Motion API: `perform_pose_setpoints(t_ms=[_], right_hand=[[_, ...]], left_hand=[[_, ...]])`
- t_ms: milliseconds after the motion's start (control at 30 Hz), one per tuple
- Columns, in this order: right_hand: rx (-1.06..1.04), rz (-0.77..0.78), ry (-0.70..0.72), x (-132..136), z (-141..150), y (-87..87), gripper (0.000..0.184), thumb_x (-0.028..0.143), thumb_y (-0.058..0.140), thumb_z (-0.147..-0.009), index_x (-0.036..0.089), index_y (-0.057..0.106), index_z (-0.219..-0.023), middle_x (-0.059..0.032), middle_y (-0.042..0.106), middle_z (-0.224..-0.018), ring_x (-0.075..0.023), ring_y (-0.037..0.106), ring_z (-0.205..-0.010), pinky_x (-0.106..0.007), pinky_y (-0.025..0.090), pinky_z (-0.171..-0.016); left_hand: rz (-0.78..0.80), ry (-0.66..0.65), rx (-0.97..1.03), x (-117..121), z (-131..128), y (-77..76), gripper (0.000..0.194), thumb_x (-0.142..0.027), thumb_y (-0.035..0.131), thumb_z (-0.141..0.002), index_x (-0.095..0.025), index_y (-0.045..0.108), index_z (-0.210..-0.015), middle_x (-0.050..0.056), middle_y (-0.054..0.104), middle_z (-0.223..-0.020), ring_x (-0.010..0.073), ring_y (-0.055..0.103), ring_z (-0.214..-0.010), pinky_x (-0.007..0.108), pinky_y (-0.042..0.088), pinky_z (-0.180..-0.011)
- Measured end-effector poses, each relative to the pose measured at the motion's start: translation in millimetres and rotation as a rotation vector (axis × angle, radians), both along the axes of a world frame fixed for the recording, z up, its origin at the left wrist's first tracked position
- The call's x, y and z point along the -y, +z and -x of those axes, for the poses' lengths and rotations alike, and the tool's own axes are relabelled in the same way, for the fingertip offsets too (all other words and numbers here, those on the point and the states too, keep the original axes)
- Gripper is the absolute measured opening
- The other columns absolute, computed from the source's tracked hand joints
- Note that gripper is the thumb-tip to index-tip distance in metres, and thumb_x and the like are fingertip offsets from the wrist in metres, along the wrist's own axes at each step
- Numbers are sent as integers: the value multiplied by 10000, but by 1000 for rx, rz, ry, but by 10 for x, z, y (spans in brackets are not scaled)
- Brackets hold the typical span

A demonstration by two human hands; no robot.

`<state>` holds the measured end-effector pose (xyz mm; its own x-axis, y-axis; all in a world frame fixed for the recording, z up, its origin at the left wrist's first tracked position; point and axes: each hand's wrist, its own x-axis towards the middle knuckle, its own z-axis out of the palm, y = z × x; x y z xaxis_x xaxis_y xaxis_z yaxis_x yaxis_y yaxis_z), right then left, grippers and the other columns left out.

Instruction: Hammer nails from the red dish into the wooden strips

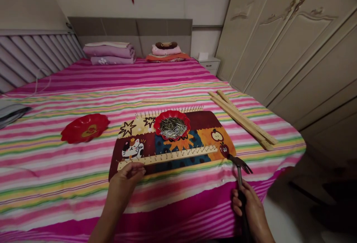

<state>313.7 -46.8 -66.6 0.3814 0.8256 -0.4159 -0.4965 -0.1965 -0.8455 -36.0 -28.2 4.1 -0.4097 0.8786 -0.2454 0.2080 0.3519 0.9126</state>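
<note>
- Right hand (pixel 248 204) wraps the hammer (pixel 239 176) by the near right corner of the mat (pixel 205 120)
- Left hand (pixel 126 179) curls at nailed strip (pixel 170 156), pinch unclear; stray swing could bruise it

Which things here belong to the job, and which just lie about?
Seemingly in use:
hammer in right hand
nail-studded strip by left hand
red bowl of nails
patterned mat

Apparently just lying about:
red scalloped dish
folded bedding
wooden strips at right, perhaps spares
</note>
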Motion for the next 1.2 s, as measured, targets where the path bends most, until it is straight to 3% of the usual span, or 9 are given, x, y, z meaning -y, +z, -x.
perform_pose_setpoints(t_ms=[100,233,500,933,1067,1200], right_hand=[[-5,-2,7,5,9,27,359,286,656,-647,222,501,-964,90,556,-478,-57,415,-307,-113,321,-228],[-7,0,10,7,15,47,360,277,648,-649,219,499,-971,90,554,-481,-57,414,-308,-113,322,-228],[-9,-4,23,16,17,58,335,282,643,-669,233,490,-962,90,553,-500,-54,414,-323,-109,329,-242],[18,-9,2,25,32,40,339,302,660,-669,237,517,-970,86,545,-510,-60,418,-332,-119,332,-247],[75,-35,-23,101,128,179,456,350,692,-664,250,526,-1078,92,538,-537,-67,437,-346,-134,345,-255],[207,-48,0,198,273,531,596,405,696,-684,272,493,-1228,79,557,-565,-77,444,-362,-158,368,-274]], left_hand=[[-11,-2,-179,-12,-55,-2,321,-468,647,-572,-232,684,-786,10,699,-747,191,630,-754,292,482,-699],[-155,-4,-366,-50,-59,1,229,-456,625,-603,-263,706,-695,13,697,-818,213,617,-850,320,472,-805],[-80,189,103,-153,-113,-96,375,-418,679,-578,-178,661,-866,21,692,-842,154,653,-728,294,532,-740],[-31,105,-235,-218,-195,-171,259,-447,602,-659,-240,654,-804,-17,695,-720,169,646,-675,270,480,-659],[-91,71,-398,-209,-213,-185,199,-425,579,-671,-259,659,-746,-18,699,-720,177,631,-687,275,456,-675],[-184,35,-488,-208,-213,-228,196,-401,542,-691,-251,662,-733,0,705,-783,184,627,-744,282,455,-716]])
